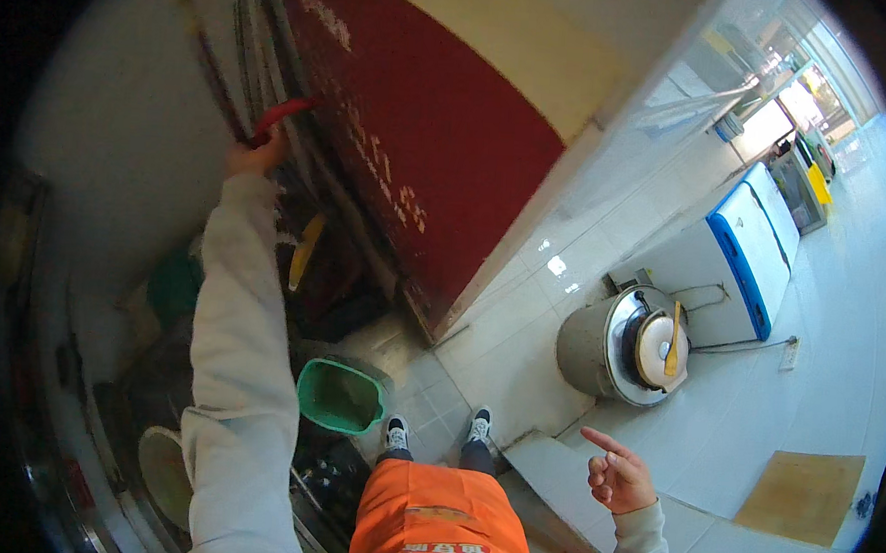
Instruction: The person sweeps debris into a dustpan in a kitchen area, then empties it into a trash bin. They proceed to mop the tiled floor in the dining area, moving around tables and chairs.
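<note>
My left hand (258, 154) is raised at the upper left, closed around a long, thin, dark red stick (217, 77). A bright red piece (290, 111) juts out beside the fingers; blur hides what kind of tool this is. Just right of that hand is a dark red panel (421, 118) with scraped pale marks. Lower right, my right hand (619, 473) hangs in the air with nothing in it. Its index finger points out while the other fingers curl. An orange apron (441, 520) bearing writing covers my front.
By my feet stands a green plastic bin (384, 405). A steel cylindrical stove (585, 351) carries a lidded pot with a wooden spatula (673, 341) on top. Behind it is a white chest freezer (672, 281) with blue trim. Black bags (331, 473) lie lower left.
</note>
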`<state>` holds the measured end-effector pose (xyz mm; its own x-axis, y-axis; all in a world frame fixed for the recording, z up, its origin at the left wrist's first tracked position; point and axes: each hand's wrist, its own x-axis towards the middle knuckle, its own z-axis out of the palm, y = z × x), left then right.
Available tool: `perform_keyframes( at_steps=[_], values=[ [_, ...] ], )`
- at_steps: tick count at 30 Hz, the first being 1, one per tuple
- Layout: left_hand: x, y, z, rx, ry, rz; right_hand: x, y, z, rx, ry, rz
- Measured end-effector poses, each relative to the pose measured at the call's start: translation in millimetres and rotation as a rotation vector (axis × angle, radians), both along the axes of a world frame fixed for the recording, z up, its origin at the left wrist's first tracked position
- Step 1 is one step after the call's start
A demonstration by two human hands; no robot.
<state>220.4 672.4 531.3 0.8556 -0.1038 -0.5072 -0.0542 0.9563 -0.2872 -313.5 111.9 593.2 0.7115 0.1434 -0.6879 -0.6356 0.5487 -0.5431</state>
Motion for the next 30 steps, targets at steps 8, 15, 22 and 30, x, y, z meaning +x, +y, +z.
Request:
perform_keyframes(
  at_steps=[8, 15, 22, 30],
  values=[
    [-30.8, 88.1, 14.1, -0.249, 0.141, 0.053, -11.2, -4.5, -15.3, 0.073, 0.003, -0.058],
    [-44.5, 107.6, 0.1, -0.021, -0.011, 0.043, -4.8, 13.2, -10.7, 0.071, -0.016, -0.043],
    [-49.2, 128.3, 0.3, -0.108, -0.067, -0.215, 2.9, 32.7, -11.6, 0.122, -0.026, -0.053],
    [-31.5, 107.7, -28.2, 0.174, -0.263, -0.196, 7.1, 51.6, -11.7, 0.122, -0.028, -0.043]
  ],
)
